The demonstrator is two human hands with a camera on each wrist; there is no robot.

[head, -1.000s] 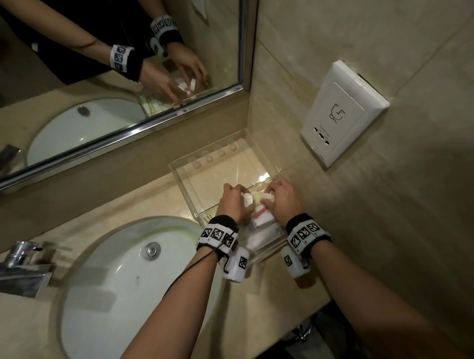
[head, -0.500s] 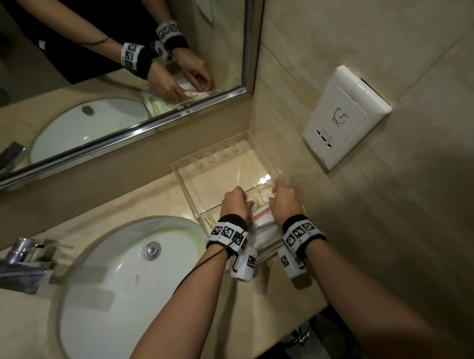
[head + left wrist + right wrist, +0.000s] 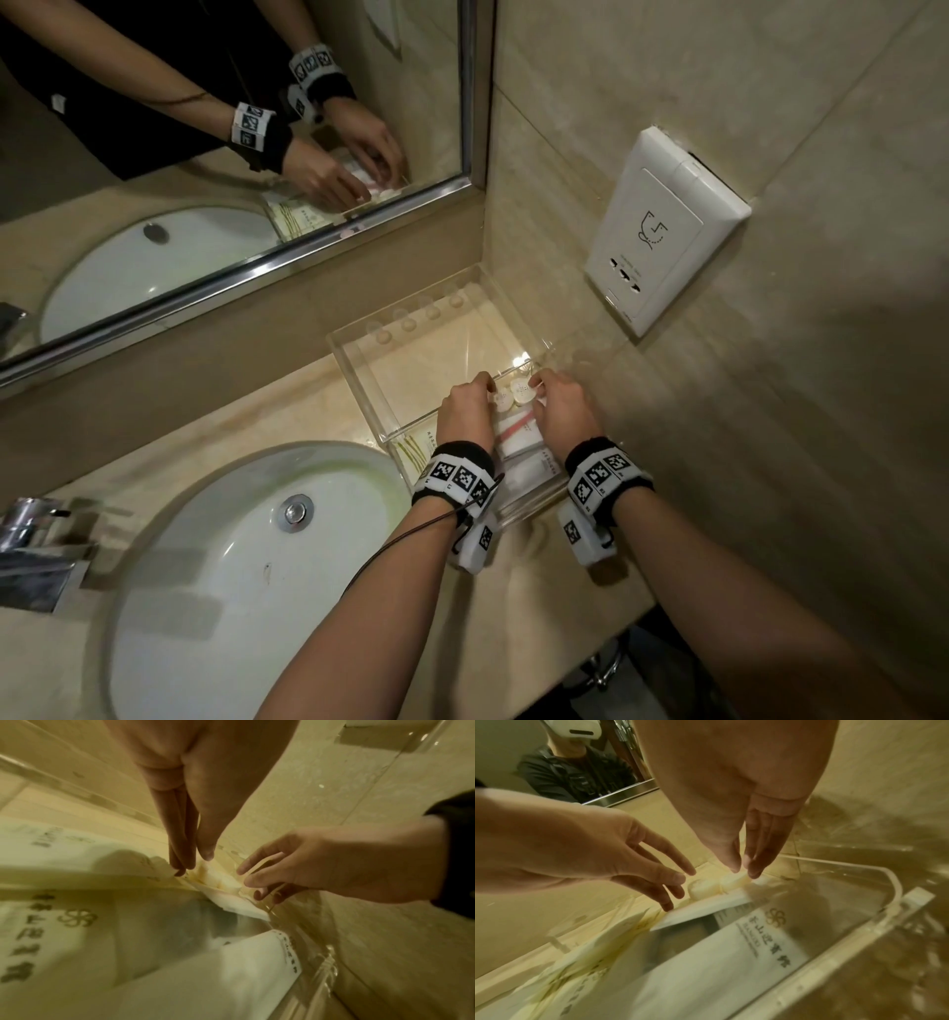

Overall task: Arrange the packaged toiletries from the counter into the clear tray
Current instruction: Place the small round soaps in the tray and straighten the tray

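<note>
both hands, left hand and right hand, fingers straight, seemingly touching two small round packets in the clear tray.

Both hands inside clear tray: left hand, right hand flanking two round white containers; flat packets below.

Both forearms are reaching forward side by side, wrists banded. The left hand is pointing its straight, close-held fingers downward, thumb alongside. The right hand is lying just beside the left hand, likewise pointing down, its fingers straight and together, thumb tip close to them.
</note>
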